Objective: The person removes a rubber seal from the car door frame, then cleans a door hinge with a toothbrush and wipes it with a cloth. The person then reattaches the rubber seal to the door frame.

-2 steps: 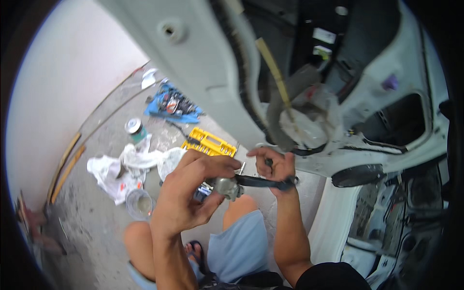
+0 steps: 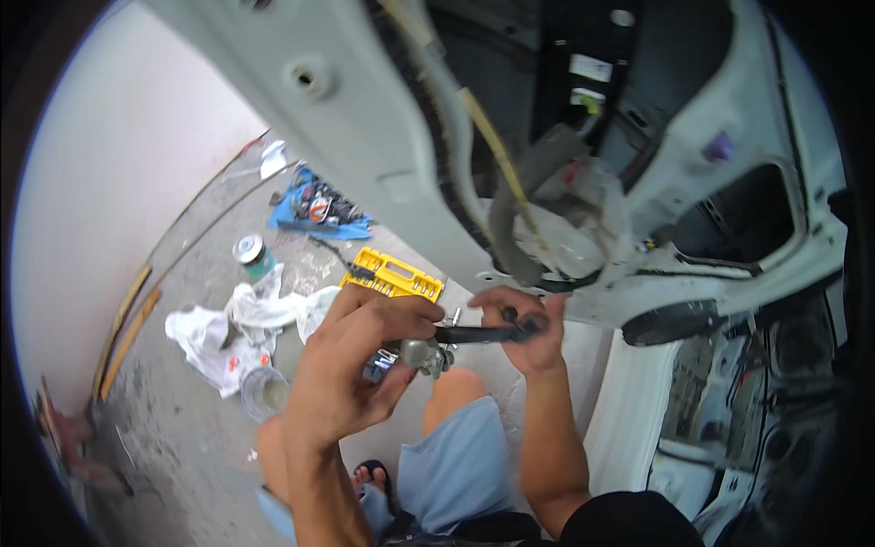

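Note:
My left hand [image 2: 351, 374] is closed on a silver metal part with a black arm. The metal end [image 2: 425, 356] shows between its thumb and fingers. The black arm [image 2: 478, 335] sticks out to the right, its blurred end passing in front of the right palm. My right hand [image 2: 531, 342] has its fingers curled, with the thumb up. A small dark piece [image 2: 509, 314] sits at its fingers, too small to name. Whether this hand also touches the arm's end is unclear.
A grey-white vehicle door frame [image 2: 365, 118] stands ahead and right, with a yellow tube and clear plastic. On the floor lie a yellow socket case [image 2: 398, 269], a blue cloth with loose parts [image 2: 284, 215], a can [image 2: 253, 257], white rags [image 2: 205, 342] and a clear cup [image 2: 265, 392].
The far end of the black arm has come up and slightly left across my right hand. The view has shifted a little. My left hand keeps hold of the metal end.

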The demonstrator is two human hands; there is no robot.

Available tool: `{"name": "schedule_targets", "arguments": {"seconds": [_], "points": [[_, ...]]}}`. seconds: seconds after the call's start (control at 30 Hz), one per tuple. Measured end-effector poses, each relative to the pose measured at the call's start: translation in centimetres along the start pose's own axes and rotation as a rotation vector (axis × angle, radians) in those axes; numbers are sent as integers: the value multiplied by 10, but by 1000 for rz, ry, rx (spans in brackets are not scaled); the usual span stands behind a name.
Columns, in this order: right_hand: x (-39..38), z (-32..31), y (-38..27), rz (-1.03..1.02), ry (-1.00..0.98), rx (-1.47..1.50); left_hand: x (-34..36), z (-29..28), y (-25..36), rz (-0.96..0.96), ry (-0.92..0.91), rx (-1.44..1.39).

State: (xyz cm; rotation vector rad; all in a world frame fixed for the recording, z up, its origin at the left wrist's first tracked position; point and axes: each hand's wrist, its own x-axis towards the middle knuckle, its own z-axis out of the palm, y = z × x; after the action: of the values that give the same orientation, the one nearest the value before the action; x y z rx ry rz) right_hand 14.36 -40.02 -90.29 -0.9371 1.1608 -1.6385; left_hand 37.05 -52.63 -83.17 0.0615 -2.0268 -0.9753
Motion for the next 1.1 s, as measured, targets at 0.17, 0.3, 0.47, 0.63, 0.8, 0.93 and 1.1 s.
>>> {"name": "schedule_targets", "arguments": {"seconds": [0.17, 0.3, 0.47, 0.63, 0.8, 0.93, 1.1], "points": [[-59, 26, -12, -143, 328, 320, 21, 7, -11, 225, -278, 92], [-92, 31, -34, -433, 542, 644, 49, 48, -20, 792, -362, 301], [-131, 20, -74, -425, 874, 263, 78, 74, -24, 1028, -424, 301], [-168, -4, -122, -579, 909, 197, 59, 68, -27, 906, -376, 256], [-209, -25, -177, -744, 913, -86, 48, 67, -28, 870, -375, 393], [-288, -39, -233, -919, 1071, -133, 53, 66, -23, 750, -363, 484], [-372, -44, -241, -1176, 1142, -22, 55, 73, -9, 709, -273, 492]]}}
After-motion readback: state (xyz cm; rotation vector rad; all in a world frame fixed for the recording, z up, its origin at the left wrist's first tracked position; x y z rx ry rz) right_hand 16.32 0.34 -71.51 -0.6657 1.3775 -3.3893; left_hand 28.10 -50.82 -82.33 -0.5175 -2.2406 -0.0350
